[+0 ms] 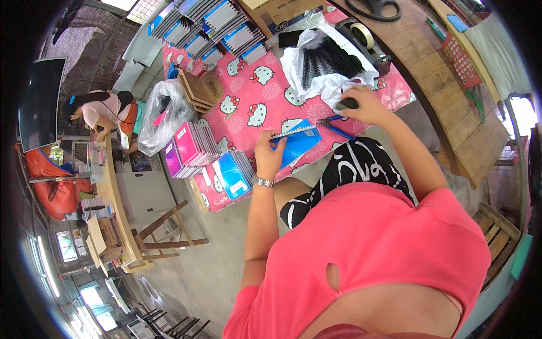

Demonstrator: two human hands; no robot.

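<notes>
Notebook point(297, 142), blue and spiral-bound, sits under your left hand point(270, 156), fingers closed over its near edge to pin it flat on the pink cloth point(254, 96). Your right hand point(361, 104) curls around a dark object point(346, 104), perhaps a tool, just beyond the notebook. Pens point(337, 125) lie between both grips, within reach.

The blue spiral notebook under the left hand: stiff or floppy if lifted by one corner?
Probably bends a little: the blue notebook looks thin with a soft cover. Its spiral edge should stay stiffer. Likely light, since the left hand pins it with fingers only.
</notes>
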